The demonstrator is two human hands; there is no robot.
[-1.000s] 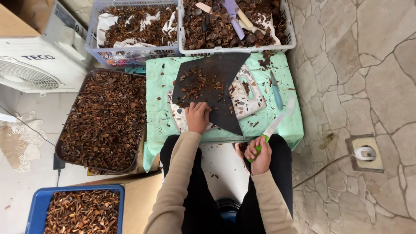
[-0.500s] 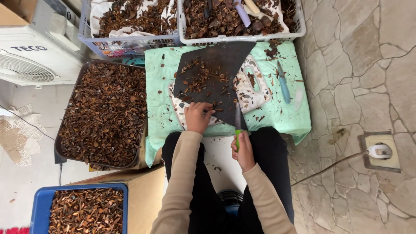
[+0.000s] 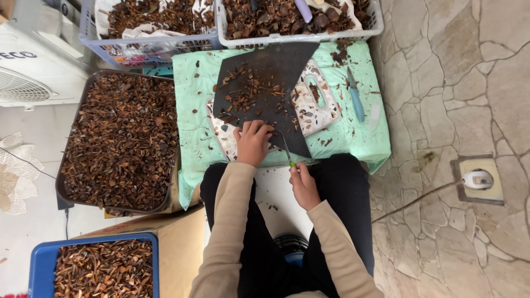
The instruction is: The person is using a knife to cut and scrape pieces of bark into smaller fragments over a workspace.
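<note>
The left hand (image 3: 253, 142) is lying near the middle of the frame with its fingers bent and pressed down on small brown pieces (image 3: 243, 94) at the lower edge of a dark mat (image 3: 276, 66). The right hand (image 3: 303, 185), just below and to the right, is closing around the green handle of a thin knife (image 3: 287, 150), whose blade is pointing up to the mat.

The dark mat is flat, with straight angled edges, and it is lying over a white speckled cutting board (image 3: 317, 105). Both are resting on a mint green cloth (image 3: 190, 127) that looks soft and wrinkled. One light blue knife (image 3: 356, 96) is lying on the cloth at the right.

Two plastic baskets with lattice walls are standing at the top: one bluish (image 3: 149, 49) at the upper left and one white (image 3: 298, 38) at the upper middle. One dark oval tray (image 3: 63, 165) is sitting at the left, and one blue box (image 3: 38, 265) at the lower left corner. All four are holding dry, rough brown pieces. A brown cardboard box (image 3: 176, 248) is standing beside the blue one.

A white machine with a round fan grille (image 3: 27, 83) is showing at the upper left. The floor (image 3: 469, 83) at the right is made of irregular grey stones, with one white socket plate (image 3: 480, 179).
</note>
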